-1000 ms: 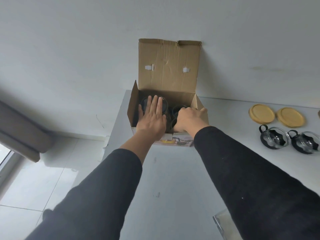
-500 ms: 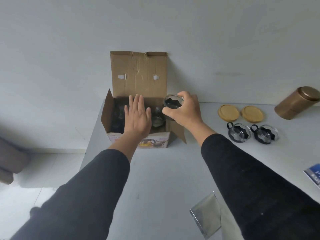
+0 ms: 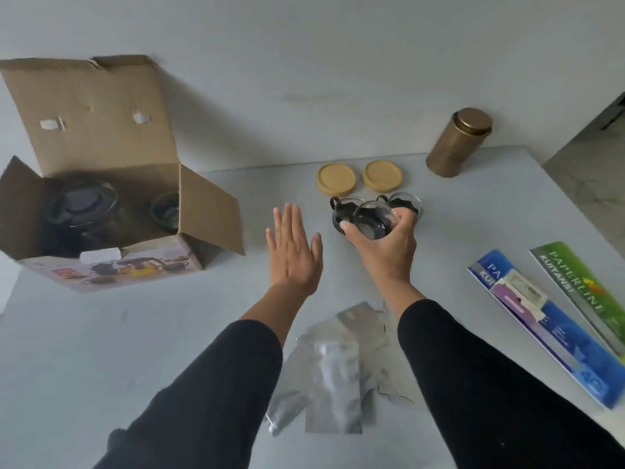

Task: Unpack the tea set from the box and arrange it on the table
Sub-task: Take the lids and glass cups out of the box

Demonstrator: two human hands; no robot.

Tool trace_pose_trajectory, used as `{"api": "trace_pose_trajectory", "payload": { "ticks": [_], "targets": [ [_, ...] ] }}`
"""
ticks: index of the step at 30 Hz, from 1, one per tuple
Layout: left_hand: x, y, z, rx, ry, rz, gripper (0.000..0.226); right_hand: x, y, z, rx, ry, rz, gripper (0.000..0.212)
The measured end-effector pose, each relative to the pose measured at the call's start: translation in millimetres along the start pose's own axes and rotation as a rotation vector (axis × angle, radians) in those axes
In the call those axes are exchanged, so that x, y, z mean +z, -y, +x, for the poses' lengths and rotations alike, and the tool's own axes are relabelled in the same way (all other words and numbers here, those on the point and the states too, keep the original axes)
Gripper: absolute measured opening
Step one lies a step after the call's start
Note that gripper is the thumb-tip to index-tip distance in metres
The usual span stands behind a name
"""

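Observation:
The open cardboard box (image 3: 199, 211) stands at the table's left, with a dark glass teapot (image 3: 79, 206) and one glass cup (image 3: 165, 209) still inside. My right hand (image 3: 385, 247) grips a glass cup (image 3: 373, 220) with a black holder, held just in front of two matching cups (image 3: 343, 209) (image 3: 406, 203) that stand on the table. Behind those lie two round wooden coasters (image 3: 336, 181) (image 3: 382, 176). My left hand (image 3: 292, 250) hovers flat and empty over the table between the box and the cups.
A bronze tin canister (image 3: 458, 142) stands at the back right. Two long paper packs, blue (image 3: 554, 336) and green (image 3: 581, 292), lie at the right. Silver foil pouches (image 3: 333, 374) lie near the front, between my forearms. The wall runs right behind the table.
My right hand lifted a cup out of the box and carried it right, up to the two cups on the table. My left hand left the box and moved right.

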State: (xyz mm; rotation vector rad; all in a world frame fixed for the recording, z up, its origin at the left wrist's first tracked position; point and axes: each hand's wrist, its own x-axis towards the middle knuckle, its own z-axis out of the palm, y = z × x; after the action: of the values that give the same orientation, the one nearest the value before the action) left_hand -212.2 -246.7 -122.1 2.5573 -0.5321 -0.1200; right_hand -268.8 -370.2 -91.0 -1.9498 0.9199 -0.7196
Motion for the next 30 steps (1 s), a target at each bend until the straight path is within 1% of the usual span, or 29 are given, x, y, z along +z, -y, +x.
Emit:
{"api": "trace_pose_trajectory", "payload": {
  "ticks": [3, 6, 12, 18, 30],
  "targets": [
    [41.5, -17.9, -11.0, -0.088, 0.081, 0.046, 0.067, -23.1, -41.9, 11.3, 0.019, 0.000, -0.032, 0.084],
    [69.9, -29.6, -13.0, -0.165, 0.121, 0.110, 0.077, -34.8, -74.9, 21.1, 0.030, 0.010, -0.057, 0.088],
    [100.1, -34.4, -8.5, -0.293, 0.171, 0.150, 0.097, -39.7, -110.3, 37.1, 0.031, 0.008, -0.074, 0.092],
    [105.2, -35.9, -2.6, -0.328, 0.193, 0.210, 0.097, -40.5, -120.2, 49.4, 0.068, -0.018, -0.073, 0.091],
    [105.6, -37.2, -2.0, -0.327, 0.217, 0.273, 0.094, -37.5, -124.9, 60.1, 0.058, 0.035, -0.069, 0.093]
  ]
}}
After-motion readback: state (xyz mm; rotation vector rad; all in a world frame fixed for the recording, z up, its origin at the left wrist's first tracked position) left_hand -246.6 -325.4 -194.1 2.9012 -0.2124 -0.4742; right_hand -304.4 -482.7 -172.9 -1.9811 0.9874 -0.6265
